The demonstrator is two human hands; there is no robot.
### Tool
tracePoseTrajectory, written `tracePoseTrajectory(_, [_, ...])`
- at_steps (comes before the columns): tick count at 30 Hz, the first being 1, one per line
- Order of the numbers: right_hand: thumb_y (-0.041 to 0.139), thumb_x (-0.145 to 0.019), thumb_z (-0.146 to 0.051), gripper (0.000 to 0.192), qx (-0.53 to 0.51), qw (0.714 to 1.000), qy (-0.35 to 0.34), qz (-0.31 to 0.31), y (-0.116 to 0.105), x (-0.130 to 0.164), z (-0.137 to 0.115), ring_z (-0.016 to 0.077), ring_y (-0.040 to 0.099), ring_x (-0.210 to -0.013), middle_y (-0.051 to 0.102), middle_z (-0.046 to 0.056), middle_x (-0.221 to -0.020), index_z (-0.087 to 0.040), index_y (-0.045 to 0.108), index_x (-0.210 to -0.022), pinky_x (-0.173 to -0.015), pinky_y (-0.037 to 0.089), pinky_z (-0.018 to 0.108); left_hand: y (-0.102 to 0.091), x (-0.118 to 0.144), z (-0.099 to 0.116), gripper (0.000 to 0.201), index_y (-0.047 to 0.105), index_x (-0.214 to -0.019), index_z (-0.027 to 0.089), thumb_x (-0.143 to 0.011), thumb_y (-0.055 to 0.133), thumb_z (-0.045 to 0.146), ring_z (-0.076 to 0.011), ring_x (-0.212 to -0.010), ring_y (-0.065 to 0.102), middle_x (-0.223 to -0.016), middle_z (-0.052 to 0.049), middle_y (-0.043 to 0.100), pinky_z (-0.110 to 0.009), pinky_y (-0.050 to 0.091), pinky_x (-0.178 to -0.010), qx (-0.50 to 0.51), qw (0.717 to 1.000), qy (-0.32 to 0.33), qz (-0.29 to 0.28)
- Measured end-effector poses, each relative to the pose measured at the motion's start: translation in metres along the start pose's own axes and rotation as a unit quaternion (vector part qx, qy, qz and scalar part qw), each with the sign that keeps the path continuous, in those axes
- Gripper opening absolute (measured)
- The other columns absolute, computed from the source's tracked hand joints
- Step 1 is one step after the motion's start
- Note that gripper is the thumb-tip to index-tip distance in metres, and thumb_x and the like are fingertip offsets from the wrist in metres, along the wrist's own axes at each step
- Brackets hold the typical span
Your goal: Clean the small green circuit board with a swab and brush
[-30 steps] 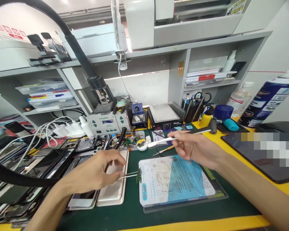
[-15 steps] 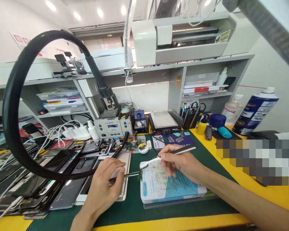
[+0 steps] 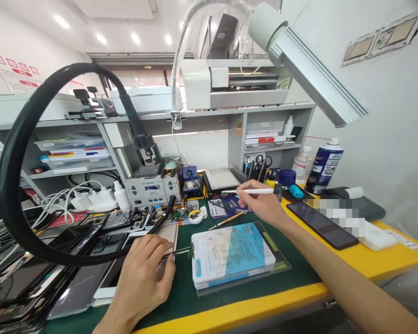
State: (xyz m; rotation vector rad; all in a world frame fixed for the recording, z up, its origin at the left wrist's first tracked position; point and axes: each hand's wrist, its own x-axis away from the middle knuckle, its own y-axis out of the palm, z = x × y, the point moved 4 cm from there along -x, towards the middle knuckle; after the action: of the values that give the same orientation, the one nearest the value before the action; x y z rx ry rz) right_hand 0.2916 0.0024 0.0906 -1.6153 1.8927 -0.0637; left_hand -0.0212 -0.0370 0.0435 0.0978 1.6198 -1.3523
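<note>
Left hand grip pinched on tweezers, tips holding small green circuit board just left of white-blue pad on bench. Right hand grip closed on white brush, raised above bench near hot plate.

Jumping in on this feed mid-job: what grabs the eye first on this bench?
The thick black hose looping across the left side dominates, with the silver lamp head slanting in at top right. Low in the middle, the left hand pinches tweezers on a small green board beside the white-and-blue pad, while the right hand holds a white brush above the green mat.
</note>
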Motion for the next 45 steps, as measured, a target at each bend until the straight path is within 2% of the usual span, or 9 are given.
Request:
tracePoseTrajectory(5, [0.06,-0.1,-0.033,0.022,0.173,0.981,-0.032,-0.085,-0.012,0.0,0.005,0.0184,0.069,-0.084,0.07,0.004,-0.099,-0.015,0.065,-0.113,-0.077,0.059,0.037,0.006,0.003,0.002,0.014,0.063,-0.102,0.016,-0.09,0.056,0.013,-0.0271,-0.089,0.057,-0.093,-0.01,0.065,-0.042,0.044,-0.079,-0.007,0.999,0.014,-0.045])
tracePoseTrajectory(11, [0.064,-0.098,-0.03,0.022,0.365,0.917,0.018,-0.163,-0.026,-0.005,0.031,0.023,0.067,-0.1,0.067,0.008,-0.115,-0.016,0.065,-0.115,-0.088,0.056,0.044,0.012,0.003,-0.004,0.014,0.066,-0.104,0.019,-0.094,0.054,0.02,-0.0249,-0.085,0.061,-0.091,-0.007,0.068,-0.039,0.049,-0.077,-0.004,0.995,-0.001,-0.102])
tracePoseTrajectory(15, [0.064,-0.098,-0.03,0.023,0.416,0.885,0.048,-0.203,-0.03,-0.006,0.043,0.0235,0.066,-0.103,0.066,0.009,-0.119,-0.016,0.065,-0.116,-0.089,0.056,0.044,0.01,-0.003,-0.005,0.017,0.069,-0.101,0.022,-0.096,0.055,0.029,-0.0237,-0.085,0.066,-0.09,-0.006,0.07,-0.034,0.054,-0.077,0.005,0.988,-0.033,-0.151])
tracePoseTrajectory(20, [0.064,-0.098,-0.031,0.024,0.428,0.869,0.065,-0.238,-0.027,-0.008,0.049,0.023,0.067,-0.102,0.066,0.009,-0.12,-0.016,0.065,-0.117,-0.087,0.057,0.043,0.004,-0.01,-0.001,0.02,0.071,-0.1,0.024,-0.097,0.054,0.034,-0.0234,-0.089,0.07,-0.094,-0.005,0.073,-0.031,0.055,-0.079,0.016,0.977,-0.081,-0.197])
tracePoseTrajectory(29, [0.063,-0.098,-0.032,0.025,0.35,0.901,-0.016,-0.256,-0.005,-0.006,0.041,0.025,0.065,-0.108,0.065,0.009,-0.123,-0.016,0.065,-0.117,-0.093,0.054,0.046,-0.01,-0.049,0.019,0.022,0.07,-0.102,0.023,-0.098,0.052,0.036,-0.0221,-0.087,0.07,-0.096,-0.004,0.076,-0.029,0.052,-0.078,0.069,0.968,-0.127,-0.204])
tracePoseTrajectory(33, [0.065,-0.097,-0.032,0.024,0.289,0.919,-0.024,-0.268,0.003,-0.006,0.046,0.024,0.066,-0.103,0.067,0.008,-0.118,-0.015,0.065,-0.115,-0.089,0.056,0.045,-0.002,-0.076,0.027,0.021,0.069,-0.095,0.021,-0.097,0.051,0.033,-0.0199,-0.079,0.066,-0.087,-0.002,0.073,-0.029,0.049,-0.074,0.112,0.967,-0.117,-0.197])
tracePoseTrajectory(37, [0.065,-0.097,-0.032,0.019,0.207,0.943,-0.009,-0.261,-0.002,-0.009,0.047,0.0192,0.068,-0.088,0.07,0.005,-0.103,-0.015,0.067,-0.105,-0.08,0.058,0.039,0.012,-0.084,0.018,0.019,0.067,-0.09,0.02,-0.096,0.055,0.033,-0.0177,-0.076,0.063,-0.081,-0.001,0.068,-0.027,0.047,-0.073,0.168,0.959,-0.12,-0.192])
tracePoseTrajectory(41, [0.063,-0.098,-0.037,0.024,0.107,0.972,0.015,-0.207,-0.013,-0.014,0.036,0.014,0.065,-0.068,0.068,0.0,-0.081,-0.013,0.068,-0.094,-0.064,0.056,0.03,0.023,-0.084,0.002,0.02,0.065,-0.081,0.02,-0.094,0.057,0.034,-0.0156,-0.069,0.055,-0.073,0.001,0.062,-0.025,0.043,-0.066,0.221,0.946,-0.136,-0.193])
tracePoseTrajectory(45, [0.062,-0.095,-0.048,0.036,0.026,0.994,0.041,-0.099,-0.017,-0.016,0.027,0.0121,0.059,-0.056,0.064,-0.001,-0.067,-0.013,0.07,-0.097,-0.052,0.048,0.025,0.029,-0.09,-0.007,0.019,0.066,-0.082,0.021,-0.094,0.058,0.034,-0.0144,-0.065,0.048,-0.073,0.002,0.058,-0.025,0.037,-0.059,0.257,0.934,-0.149,-0.199])
